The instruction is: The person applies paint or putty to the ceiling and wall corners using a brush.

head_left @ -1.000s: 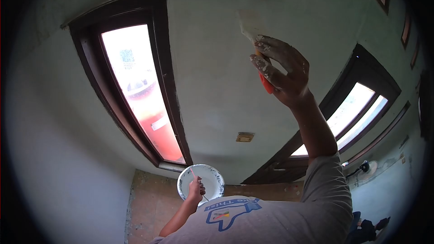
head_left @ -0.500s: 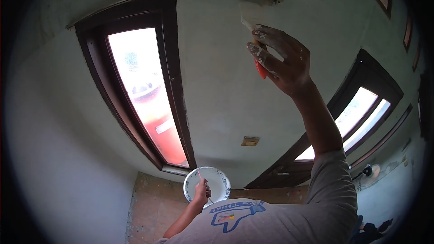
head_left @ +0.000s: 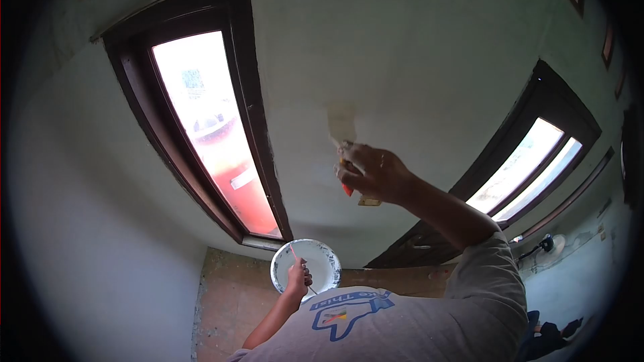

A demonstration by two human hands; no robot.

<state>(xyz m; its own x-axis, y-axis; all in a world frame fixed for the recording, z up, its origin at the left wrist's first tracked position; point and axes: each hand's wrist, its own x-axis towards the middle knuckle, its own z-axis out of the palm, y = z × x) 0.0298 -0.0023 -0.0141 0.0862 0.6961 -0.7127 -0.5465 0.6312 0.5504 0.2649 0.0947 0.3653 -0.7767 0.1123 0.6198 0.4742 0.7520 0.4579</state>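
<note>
My right hand [head_left: 365,171] is closed around a wide flat paintbrush [head_left: 341,121] with a pale head and a red-ended handle. The brush head points upward and overlaps the pale wall between the two dark frames. White smears cover the fingertips. Lower down, my left hand [head_left: 299,277] grips the handle of a white bucket [head_left: 330,258] and holds it in front of my body. Dark grey smears mark the bucket's rim, and its inside looks white.
Left of the brush is a dark wooden frame [head_left: 258,94] around a bright pane. Another dark frame [head_left: 530,97] with two bright panes stands right. A yellowed switch plate [head_left: 369,202] sits just below my right hand. A fan [head_left: 547,244] is at the far right.
My right hand has come down the wall and slightly left with the brush, from near the tube fixture to about mid-wall. My left hand and the bucket have stayed almost still.
</note>
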